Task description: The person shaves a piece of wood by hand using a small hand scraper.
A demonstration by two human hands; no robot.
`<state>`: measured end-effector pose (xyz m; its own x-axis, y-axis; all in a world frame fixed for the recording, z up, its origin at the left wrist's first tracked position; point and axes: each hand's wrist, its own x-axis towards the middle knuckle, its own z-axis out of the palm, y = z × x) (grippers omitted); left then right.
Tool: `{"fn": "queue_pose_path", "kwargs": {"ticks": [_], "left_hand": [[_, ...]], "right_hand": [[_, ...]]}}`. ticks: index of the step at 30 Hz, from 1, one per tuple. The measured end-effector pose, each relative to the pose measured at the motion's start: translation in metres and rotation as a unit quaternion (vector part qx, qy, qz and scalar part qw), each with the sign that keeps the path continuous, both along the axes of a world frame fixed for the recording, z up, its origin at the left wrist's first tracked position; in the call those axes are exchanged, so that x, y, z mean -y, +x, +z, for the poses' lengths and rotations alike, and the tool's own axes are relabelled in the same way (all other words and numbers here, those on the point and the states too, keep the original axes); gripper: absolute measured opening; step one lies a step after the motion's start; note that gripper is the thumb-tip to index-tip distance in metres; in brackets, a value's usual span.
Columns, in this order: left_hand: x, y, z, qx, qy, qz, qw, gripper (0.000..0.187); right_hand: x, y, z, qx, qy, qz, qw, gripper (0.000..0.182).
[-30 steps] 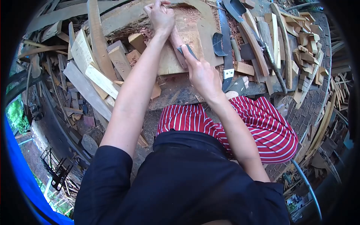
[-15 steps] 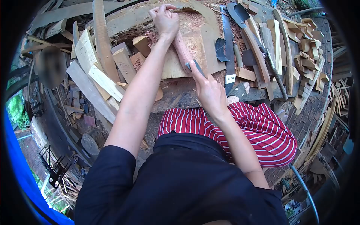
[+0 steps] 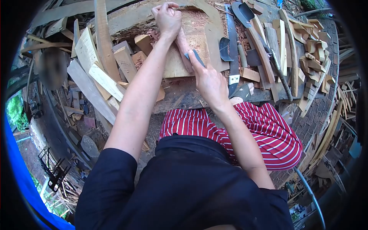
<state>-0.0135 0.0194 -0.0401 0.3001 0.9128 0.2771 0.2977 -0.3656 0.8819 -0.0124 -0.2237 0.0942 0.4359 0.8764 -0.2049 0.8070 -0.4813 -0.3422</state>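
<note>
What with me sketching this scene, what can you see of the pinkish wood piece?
The pinkish wood piece is long, narrow and bare. It slants over a pale block, its near end by the block's edge. The closed left hand hides its far end; the right hand holds a dark tool over its near part.

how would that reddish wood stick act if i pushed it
The reddish wood stick is probably stiff, being long yet straight. The left hand at its far end would likely limit sliding. Its narrow shape suggests it might roll if released.

Worn bench (image 3: pixel 179 94), handsaw (image 3: pixel 233 48), wood blocks (image 3: pixel 316 64)
</note>
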Motion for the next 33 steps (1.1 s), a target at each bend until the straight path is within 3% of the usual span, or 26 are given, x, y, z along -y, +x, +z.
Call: {"fn": "queue_pose_path", "kwargs": {"ticks": [2, 7, 9, 12, 20, 22, 28, 33], "left_hand": [[-0.004, -0.001, -0.003, -0.013, -0.004, -0.007, 1.000, 0.021], [0.003, 0.001, 0.009, -0.004, -0.007, 0.013, 1.000, 0.020], [0.008, 0.001, 0.016, -0.003, -0.006, 0.002, 1.000, 0.020], [0.010, 0.000, 0.025, -0.017, -0.014, -0.007, 1.000, 0.021], [0.010, 0.001, 0.021, 0.019, -0.013, -0.018, 1.000, 0.021], [0.006, 0.000, 0.024, 0.011, -0.014, -0.016, 1.000, 0.020], [0.002, 0.000, 0.005, 0.030, -0.014, 0.002, 0.999, 0.018], [-0.003, -0.006, 0.002, 0.019, -0.023, -0.005, 1.000, 0.018]], "right_hand": [[0.011, -0.005, 0.006, -0.060, -0.032, -0.024, 0.997, 0.052], [-0.016, 0.005, -0.001, -0.056, -0.029, -0.041, 0.997, 0.056], [-0.023, 0.007, -0.016, -0.027, 0.061, -0.025, 0.997, 0.056], [0.010, -0.003, 0.000, -0.063, -0.009, -0.023, 0.998, 0.051], [-0.005, 0.005, -0.009, -0.062, 0.065, -0.023, 0.996, 0.057], [0.015, -0.005, 0.001, -0.073, -0.008, -0.017, 0.997, 0.053], [-0.012, 0.007, -0.012, -0.054, 0.063, -0.016, 0.996, 0.055], [0.014, -0.002, 0.004, -0.037, -0.002, 0.012, 0.999, 0.055]]}}
